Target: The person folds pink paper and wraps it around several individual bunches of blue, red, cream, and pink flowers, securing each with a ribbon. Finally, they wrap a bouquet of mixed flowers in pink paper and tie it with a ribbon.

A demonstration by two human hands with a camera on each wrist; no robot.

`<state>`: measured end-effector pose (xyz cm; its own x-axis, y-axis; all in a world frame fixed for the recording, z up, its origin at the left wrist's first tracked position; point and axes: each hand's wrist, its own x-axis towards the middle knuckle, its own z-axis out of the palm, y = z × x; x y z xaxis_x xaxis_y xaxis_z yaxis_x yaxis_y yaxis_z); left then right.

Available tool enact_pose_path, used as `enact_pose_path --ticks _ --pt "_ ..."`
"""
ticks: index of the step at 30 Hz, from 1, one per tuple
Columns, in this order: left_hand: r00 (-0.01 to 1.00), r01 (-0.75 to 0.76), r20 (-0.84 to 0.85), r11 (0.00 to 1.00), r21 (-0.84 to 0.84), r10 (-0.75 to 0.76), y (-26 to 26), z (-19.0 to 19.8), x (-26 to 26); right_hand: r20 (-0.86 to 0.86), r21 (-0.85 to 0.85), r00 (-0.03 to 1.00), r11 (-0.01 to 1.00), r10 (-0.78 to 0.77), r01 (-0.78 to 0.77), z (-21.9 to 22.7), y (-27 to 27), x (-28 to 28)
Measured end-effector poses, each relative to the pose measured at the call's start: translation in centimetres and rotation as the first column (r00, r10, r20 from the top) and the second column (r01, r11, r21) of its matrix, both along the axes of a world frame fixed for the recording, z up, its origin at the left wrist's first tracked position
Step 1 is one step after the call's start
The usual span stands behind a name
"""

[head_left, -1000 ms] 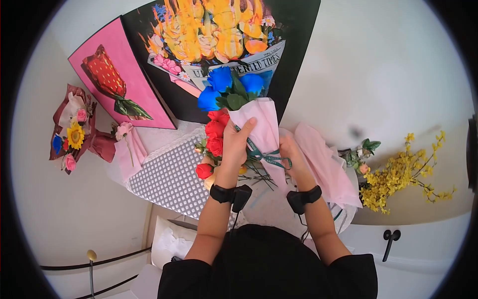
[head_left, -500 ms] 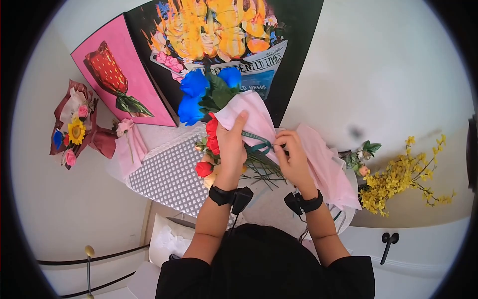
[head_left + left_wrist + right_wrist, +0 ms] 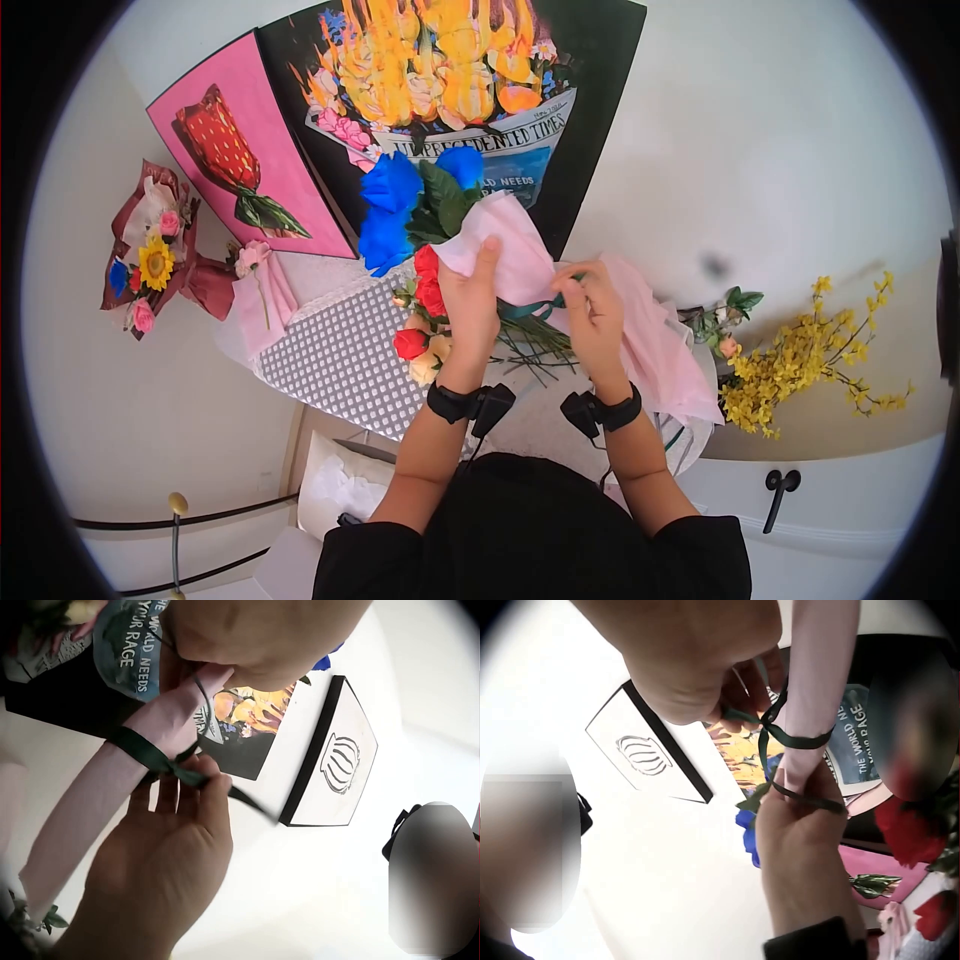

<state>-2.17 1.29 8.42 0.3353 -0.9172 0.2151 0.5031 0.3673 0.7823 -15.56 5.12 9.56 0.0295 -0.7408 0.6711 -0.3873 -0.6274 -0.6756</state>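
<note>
A bouquet of blue roses (image 3: 390, 215) with green leaves is wrapped in pale pink paper (image 3: 505, 240), its blooms tilted toward the upper left. My left hand (image 3: 472, 305) grips the wrap, thumb lying across its front. A dark green ribbon (image 3: 802, 740) runs round the narrow part of the wrap and is tied there, with loose ends and a loop hanging off. My right hand (image 3: 597, 315) pinches the ribbon near the knot between thumb and fingers; in the left wrist view that hand (image 3: 165, 855) shows palm up beside the pink wrap.
Red roses (image 3: 410, 342) and loose stems lie on the table under my hands. More pink paper (image 3: 665, 350) sits at right, near yellow blossoms (image 3: 800, 350). Two pictures, a black one (image 3: 600, 110) and a pink one (image 3: 240, 130), stand behind. Another bouquet (image 3: 155, 260) is at far left.
The blue roses have swung left and the bouquet tilts more. My right hand has come from the wrap's right edge to the ribbon and now pinches it, palm turned more into view.
</note>
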Motion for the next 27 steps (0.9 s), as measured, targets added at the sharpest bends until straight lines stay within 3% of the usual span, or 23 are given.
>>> enact_pose_path --ticks 2,6,7,9,13,15,17,19,21,22,23,24,25,26,27 --pt "0.999 -0.043 -0.006 0.999 -0.016 0.043 -0.6 -0.8 0.4 0.372 0.120 0.910 0.963 0.181 -0.240 -0.7 0.0 -0.7" --pt "0.983 -0.168 0.063 0.984 -0.057 0.172 -1.2 -1.6 1.3 0.544 0.014 0.810 0.963 0.218 -0.269 -0.7 0.6 -1.4" --pt "0.983 -0.169 0.061 0.984 -0.060 0.172 -1.1 -1.5 1.6 0.603 -0.036 0.772 0.974 0.201 -0.225 -0.4 0.8 -1.7" --pt "0.912 -0.296 0.269 0.951 -0.092 0.310 -1.0 -1.4 2.3 0.658 -0.084 0.728 0.980 0.190 -0.180 0.3 1.1 -2.5" --pt "0.868 -0.352 0.338 0.931 -0.096 0.363 -1.6 -2.5 3.8 0.750 -0.192 0.639 0.981 0.173 -0.039 1.5 1.4 -5.5" --pt "0.794 -0.436 0.408 0.890 -0.133 0.450 -1.7 -2.4 4.3 0.781 -0.232 0.598 0.973 0.181 0.010 2.0 1.7 -7.0" --pt "0.804 -0.457 0.358 0.879 -0.139 0.475 -2.5 -2.9 4.5 0.833 -0.222 0.529 0.973 0.158 0.059 2.7 2.2 -7.8" --pt "0.811 -0.478 0.307 0.867 -0.144 0.498 -2.6 -2.9 4.5 0.826 -0.202 0.550 0.976 0.123 0.085 2.5 2.2 -8.1" --pt "0.830 -0.456 0.298 0.882 -0.122 0.471 -2.3 -2.3 4.2 0.743 -0.164 0.663 0.985 0.091 0.049 1.2 1.8 -9.2" --pt "0.831 -0.454 0.297 0.882 -0.124 0.470 -2.1 -2.0 4.0 0.743 -0.166 0.663 0.985 0.091 0.051 0.7 1.5 -9.5" --pt "0.854 -0.424 0.275 0.897 -0.125 0.442 -1.9 -1.6 3.8 0.586 0.099 0.763 0.959 -0.271 0.265 0.1 1.1 -9.7" --pt "0.875 -0.393 0.253 0.911 -0.127 0.413 -1.7 -1.2 3.7 0.321 0.297 0.750 0.813 -0.579 0.501 -0.3 0.8 -10.0" --pt "0.874 -0.395 0.252 0.910 -0.127 0.415 -1.4 -0.8 3.5 0.320 0.295 0.751 0.814 -0.577 0.500 0.3 0.7 -9.3" --pt "0.869 -0.392 0.278 0.912 -0.121 0.410 -1.2 -0.4 3.4 0.030 -0.042 0.715 0.714 -0.699 0.699 1.3 0.7 -7.6" --pt "0.862 -0.388 0.304 0.914 -0.117 0.405 -1.1 0.0 3.2 -0.199 -0.418 0.535 0.565 -0.821 0.711 1.8 0.7 -6.0"
